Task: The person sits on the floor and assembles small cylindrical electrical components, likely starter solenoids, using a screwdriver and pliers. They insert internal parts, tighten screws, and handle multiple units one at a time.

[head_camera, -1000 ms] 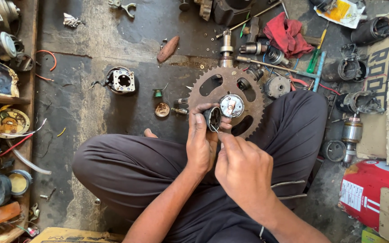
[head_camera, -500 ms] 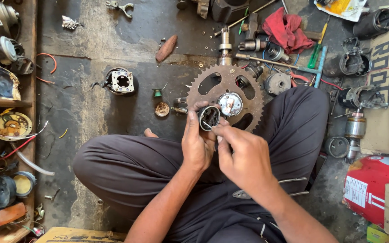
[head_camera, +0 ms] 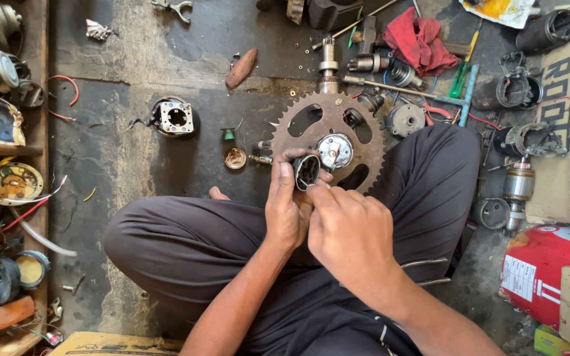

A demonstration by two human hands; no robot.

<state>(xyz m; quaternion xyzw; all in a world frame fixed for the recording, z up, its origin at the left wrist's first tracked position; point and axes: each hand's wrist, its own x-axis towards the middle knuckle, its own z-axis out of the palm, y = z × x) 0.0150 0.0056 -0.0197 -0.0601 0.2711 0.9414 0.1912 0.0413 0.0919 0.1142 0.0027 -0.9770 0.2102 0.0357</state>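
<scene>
Your left hand (head_camera: pixel 287 209) is gripping a small dark metal ring (head_camera: pixel 307 171), while your right hand (head_camera: pixel 348 227) is pinching at its lower edge, just above the big rusty sprocket (head_camera: pixel 328 135) on the floor (head_camera: pixel 120 165).

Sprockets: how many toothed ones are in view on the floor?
1. The rusty sprocket lies on the floor just beyond the left hand and right hand; clutter at the right may hide others.
</scene>
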